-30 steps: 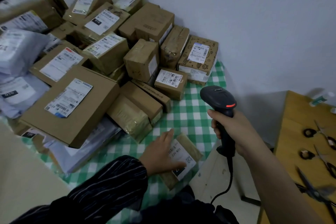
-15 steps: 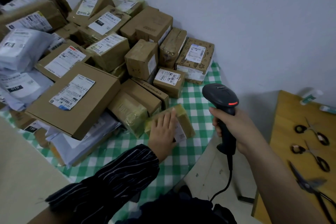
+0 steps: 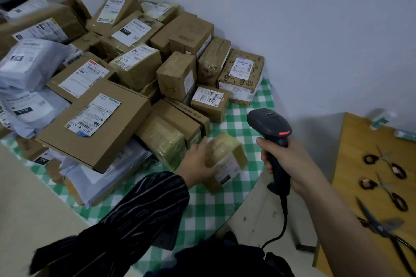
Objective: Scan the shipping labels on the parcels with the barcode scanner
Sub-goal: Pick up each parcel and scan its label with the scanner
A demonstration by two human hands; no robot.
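Observation:
My right hand point(image 3: 286, 162) grips the handle of a black corded barcode scanner point(image 3: 270, 123), whose red light glows; its head points left toward the parcels. My left hand point(image 3: 198, 162) holds a small taped cardboard parcel point(image 3: 227, 159) by its left side, tilted on the green checked tablecloth point(image 3: 238, 123), its white label facing right and down. The parcel is blurred. A heap of labelled cardboard boxes point(image 3: 94, 123) and grey mailer bags point(image 3: 29, 63) fills the table behind it.
A wooden side table point(image 3: 360, 164) at the right carries several pairs of scissors point(image 3: 387, 162) and a small bottle. A white wall stands behind the parcels. The scanner cable hangs down past the table's rounded front edge.
My left hand lifted the small parcel off the cloth near the front edge, tipped it up and carried it back toward the pile. The scanner hand stayed nearly still.

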